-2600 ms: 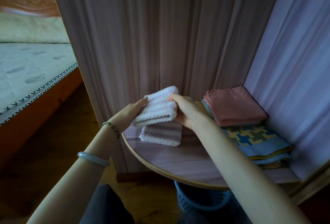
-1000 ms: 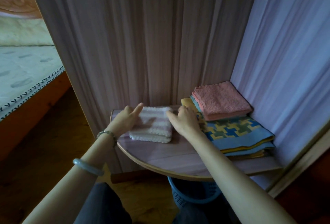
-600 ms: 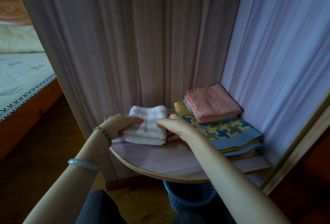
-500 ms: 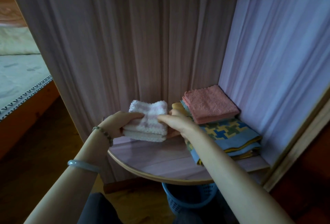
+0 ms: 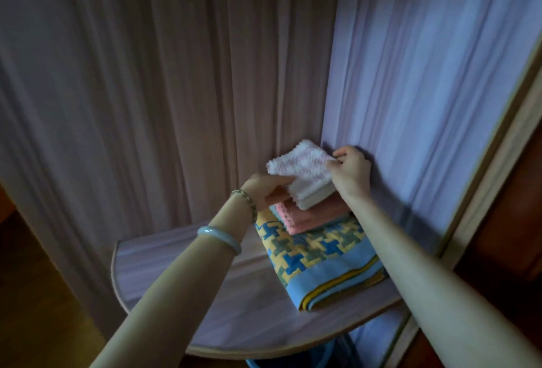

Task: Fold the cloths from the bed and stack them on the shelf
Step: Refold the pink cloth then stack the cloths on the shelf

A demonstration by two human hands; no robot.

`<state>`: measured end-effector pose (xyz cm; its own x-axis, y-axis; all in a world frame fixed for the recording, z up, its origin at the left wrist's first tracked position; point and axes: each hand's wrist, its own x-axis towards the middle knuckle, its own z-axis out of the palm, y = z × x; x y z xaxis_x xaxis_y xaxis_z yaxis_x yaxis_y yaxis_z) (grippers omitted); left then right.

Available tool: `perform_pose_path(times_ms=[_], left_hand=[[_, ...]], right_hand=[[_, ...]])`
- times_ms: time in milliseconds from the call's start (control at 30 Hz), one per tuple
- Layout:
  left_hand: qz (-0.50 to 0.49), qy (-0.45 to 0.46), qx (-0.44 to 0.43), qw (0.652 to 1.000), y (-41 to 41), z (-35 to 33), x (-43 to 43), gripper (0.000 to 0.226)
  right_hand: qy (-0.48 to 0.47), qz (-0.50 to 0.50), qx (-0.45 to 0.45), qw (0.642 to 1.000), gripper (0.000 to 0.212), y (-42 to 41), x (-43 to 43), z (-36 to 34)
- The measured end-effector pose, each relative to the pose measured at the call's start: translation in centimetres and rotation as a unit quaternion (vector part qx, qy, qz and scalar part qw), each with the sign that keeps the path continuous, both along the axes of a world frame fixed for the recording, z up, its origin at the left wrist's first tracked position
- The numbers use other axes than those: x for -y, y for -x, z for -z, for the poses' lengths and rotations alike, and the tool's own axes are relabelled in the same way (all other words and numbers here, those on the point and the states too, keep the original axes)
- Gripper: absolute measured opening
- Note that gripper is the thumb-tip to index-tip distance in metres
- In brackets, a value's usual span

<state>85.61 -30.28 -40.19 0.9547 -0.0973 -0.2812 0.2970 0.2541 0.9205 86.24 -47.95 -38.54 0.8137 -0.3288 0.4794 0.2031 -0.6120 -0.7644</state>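
A stack of folded white ribbed cloths [image 5: 305, 174] rests tilted on top of the pile in the shelf's back right corner. My left hand [image 5: 265, 191] grips its near left edge from below. My right hand [image 5: 350, 171] pinches its right edge by the side wall. Under it lies a folded pink cloth [image 5: 311, 215], and below that a large folded cloth with a blue, yellow and green pattern [image 5: 319, 256]. The rounded shelf [image 5: 176, 265] carries the whole pile on its right half.
Pale wood-grain panels [image 5: 176, 74] wall the shelf at the back and right. A blue plastic basket [image 5: 293, 363] shows below the shelf's front edge. Wooden floor [image 5: 35, 294] lies to the left.
Both hands lifted the white cloths from the shelf's left part and carried them right, onto the pink cloth on the pile. The camera turned right, and the bed left the view.
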Motion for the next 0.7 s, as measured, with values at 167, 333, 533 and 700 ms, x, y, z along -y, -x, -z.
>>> perform_pose_path(times_ms=[167, 333, 533, 700], left_hand=[[-0.051, 0.003, 0.022, 0.998, -1.3, 0.5, 1.4, 0.037], [-0.08, -0.081, 0.04, 0.993, -2.1, 1.6, 1.7, 0.025], [-0.18, -0.476, 0.278, 0.815, -0.4, 2.2, 1.6, 0.054], [-0.045, -0.6, 0.401, 0.691, 0.1, 2.4, 0.8, 0.065]], right_hand=[[0.249, 0.032, 0.018, 0.968, 0.015, -0.4, -0.5, 1.3], [0.381, 0.041, -0.059, 0.922, 0.028, 0.2, -0.9, 1.3], [0.496, 0.092, -0.021, 0.863, 0.029, -0.1, -1.5, 0.4], [0.484, -0.123, -0.042, 0.865, 0.049, -3.0, -1.0, 0.5]])
